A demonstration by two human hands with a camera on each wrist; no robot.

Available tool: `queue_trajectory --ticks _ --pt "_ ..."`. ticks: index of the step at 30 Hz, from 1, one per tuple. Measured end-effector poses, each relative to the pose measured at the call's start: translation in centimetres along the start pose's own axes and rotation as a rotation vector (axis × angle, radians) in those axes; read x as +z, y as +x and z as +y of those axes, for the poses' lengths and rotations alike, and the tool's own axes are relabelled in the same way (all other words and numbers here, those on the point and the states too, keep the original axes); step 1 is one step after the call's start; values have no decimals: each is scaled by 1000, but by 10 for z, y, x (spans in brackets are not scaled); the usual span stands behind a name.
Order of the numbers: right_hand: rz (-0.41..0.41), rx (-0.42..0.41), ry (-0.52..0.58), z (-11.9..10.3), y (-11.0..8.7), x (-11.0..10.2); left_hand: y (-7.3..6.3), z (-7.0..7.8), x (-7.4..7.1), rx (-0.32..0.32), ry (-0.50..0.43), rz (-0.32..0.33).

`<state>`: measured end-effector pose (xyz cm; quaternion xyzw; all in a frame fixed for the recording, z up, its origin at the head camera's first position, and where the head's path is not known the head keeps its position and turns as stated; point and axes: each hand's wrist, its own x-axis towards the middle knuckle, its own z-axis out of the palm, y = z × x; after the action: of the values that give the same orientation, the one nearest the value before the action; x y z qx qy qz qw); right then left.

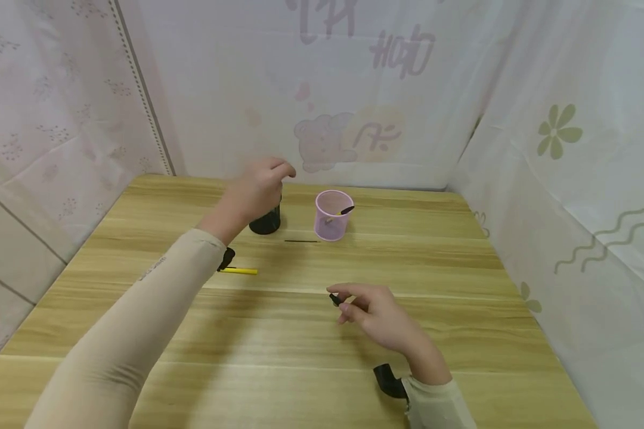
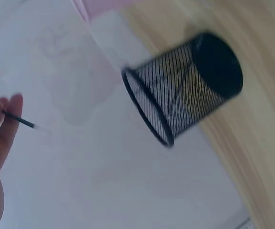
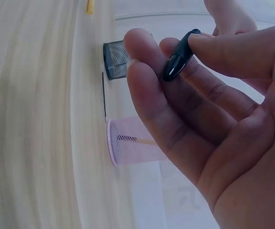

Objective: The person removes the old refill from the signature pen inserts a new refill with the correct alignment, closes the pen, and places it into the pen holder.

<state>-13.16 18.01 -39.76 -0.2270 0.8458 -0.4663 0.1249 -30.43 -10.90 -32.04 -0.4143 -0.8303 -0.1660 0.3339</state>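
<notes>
High over the black mesh pen holder (image 1: 265, 223), my left hand (image 1: 260, 185) pinches a thin dark stick (image 2: 19, 119) with a pale tip between thumb and fingers. The stick is outside the holder's rim in the left wrist view. Lower right over the table, my right hand (image 1: 378, 313) holds a small glossy black pen cap (image 3: 178, 59) between thumb and fingers. The left hand covers the upper part of the pen holder in the head view.
A pink mesh pen holder (image 1: 331, 232) stands right of the black one, with a yellow-and-black pen (image 1: 346, 211) inside. A thin dark rod (image 1: 302, 241) lies in front of them. Partly behind the left forearm lies a yellow pen barrel (image 1: 240, 271). Curtains surround the wooden table (image 1: 279, 357).
</notes>
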Motion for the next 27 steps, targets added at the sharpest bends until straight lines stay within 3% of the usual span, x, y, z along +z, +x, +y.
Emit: queue_trajectory --ticks 3,6,13,19,27 --pt "15 9 -10 1 2 -2 -12 20 2 58 -51 -46" --pt "26 18 -25 2 4 -5 -26 39 4 57 -72 -67" --pt "123 58 -126 1 12 -14 -59 72 3 -53 -92 -128" --pt "166 108 -130 -6 19 -17 -87 87 7 -172 -56 -108" --pt "178 100 -137 -14 24 -12 -109 105 14 -366 -375 -88"
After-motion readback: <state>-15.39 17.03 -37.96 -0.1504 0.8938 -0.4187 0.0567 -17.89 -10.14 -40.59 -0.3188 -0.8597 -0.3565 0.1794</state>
